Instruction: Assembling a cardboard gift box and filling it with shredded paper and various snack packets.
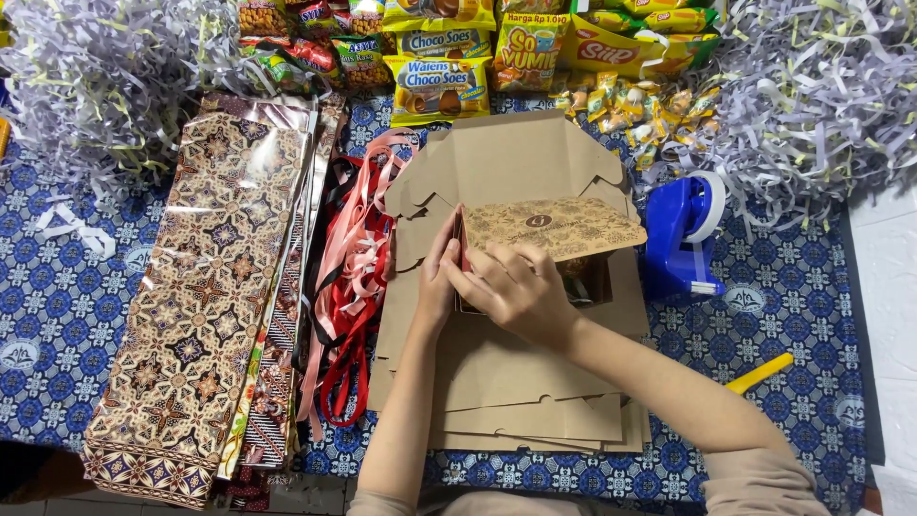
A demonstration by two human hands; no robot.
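Blue patterned cloth (57, 315) covers the whole work surface under both hands. Piles of shredded paper (105, 76) sit far L and R above the hands, w/ snack packets (439, 86) lined up between them, well beyond reach, prob. stock kept to hand. L of the hands lies a long stack of batik-print wrapping sheets (201, 306), then a bundle of red/pink ribbons (349, 287) just beside the L wrist. Directly under the hands: stack of flat brown cardboard blanks (506, 382), serving as a base. On it a small kraft box (549, 244), lid w/ printed floral pattern, tilted open away from the person. Left hand (437, 282) is flat against the box's L side, steadying it, fingers straight, not closed round anything. Right hand (511, 287) is curled over the front edge, fingertips gripping it. Blue tape dispenser (680, 239) R of the box; yellow stick (759, 373) by the R forearm.
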